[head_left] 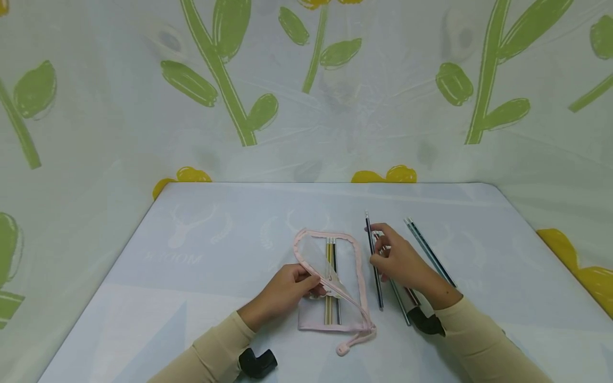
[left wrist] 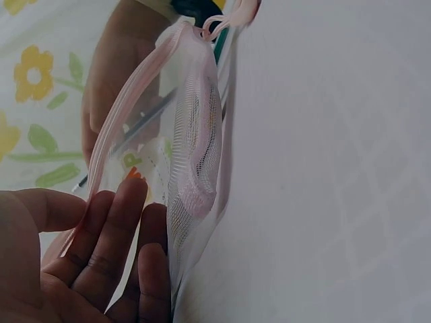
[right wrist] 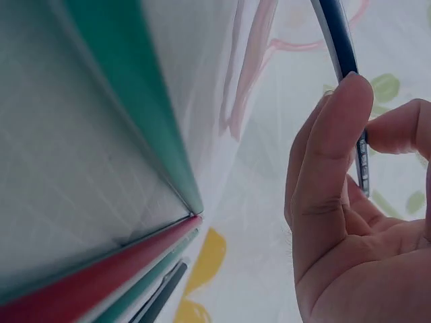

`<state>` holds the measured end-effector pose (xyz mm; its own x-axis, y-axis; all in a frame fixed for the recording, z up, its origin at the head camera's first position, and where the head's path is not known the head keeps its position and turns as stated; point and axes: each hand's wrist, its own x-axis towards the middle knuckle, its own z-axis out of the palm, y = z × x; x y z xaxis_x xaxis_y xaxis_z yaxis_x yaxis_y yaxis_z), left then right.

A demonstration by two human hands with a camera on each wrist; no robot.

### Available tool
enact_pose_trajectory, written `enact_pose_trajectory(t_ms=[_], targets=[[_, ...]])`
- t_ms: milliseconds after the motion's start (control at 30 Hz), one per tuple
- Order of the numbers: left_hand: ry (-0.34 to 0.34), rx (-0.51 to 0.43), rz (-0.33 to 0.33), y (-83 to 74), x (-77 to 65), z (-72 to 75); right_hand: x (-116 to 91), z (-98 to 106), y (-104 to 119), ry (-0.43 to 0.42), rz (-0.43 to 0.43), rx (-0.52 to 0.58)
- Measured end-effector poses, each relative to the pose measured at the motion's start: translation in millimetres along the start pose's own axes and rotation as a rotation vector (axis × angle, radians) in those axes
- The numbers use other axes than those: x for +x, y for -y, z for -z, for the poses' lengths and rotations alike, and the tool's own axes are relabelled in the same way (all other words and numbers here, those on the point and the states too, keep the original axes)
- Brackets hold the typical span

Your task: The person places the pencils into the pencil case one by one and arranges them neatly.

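Left grip (head_left: 289, 287) pinches pink-edged pouch (head_left: 342, 291), between the counter (head_left: 249, 205)'s side edges. Right grip (head_left: 399, 260) pinches dark pencil (head_left: 378, 284) just beside. Loose pencils (head_left: 431, 252) toward right edge. Likely step: filling pouch. Next probably calls for mouth held wide, pencil lined up.

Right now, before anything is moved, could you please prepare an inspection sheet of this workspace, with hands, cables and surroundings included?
Surface: pale table with faint printed patterns.
Job's things: pink-edged pouch, see-through, with yellow and dark pencils inside; loose pencils lie on the table on the right-hand side.
Clutter: nothing seen.
Left hand: pinches the pouch's pink edge.
Right hand: holds a dark blue pencil beside the pouch.
Cables: nothing seen.
Surroundings: pale backdrop with green stems and leaves and yellow shapes.
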<state>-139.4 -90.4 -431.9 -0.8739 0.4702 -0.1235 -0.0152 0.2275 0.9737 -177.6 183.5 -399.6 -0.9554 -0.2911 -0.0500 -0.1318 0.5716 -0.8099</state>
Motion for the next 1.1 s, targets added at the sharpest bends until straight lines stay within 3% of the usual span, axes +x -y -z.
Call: enact_pose_trajectory(t_ms=[533, 1100], targets=[[-0.007, 0.003, 0.011, 0.0, 0.7, -0.6, 0.9, -0.5, 5.8, -0.029, 0.001, 0.165], [-0.008, 0.014, 0.010, 0.2, 0.1, -1.1, 0.0, 6.3, 9.5, -0.095, -0.005, 0.220]])
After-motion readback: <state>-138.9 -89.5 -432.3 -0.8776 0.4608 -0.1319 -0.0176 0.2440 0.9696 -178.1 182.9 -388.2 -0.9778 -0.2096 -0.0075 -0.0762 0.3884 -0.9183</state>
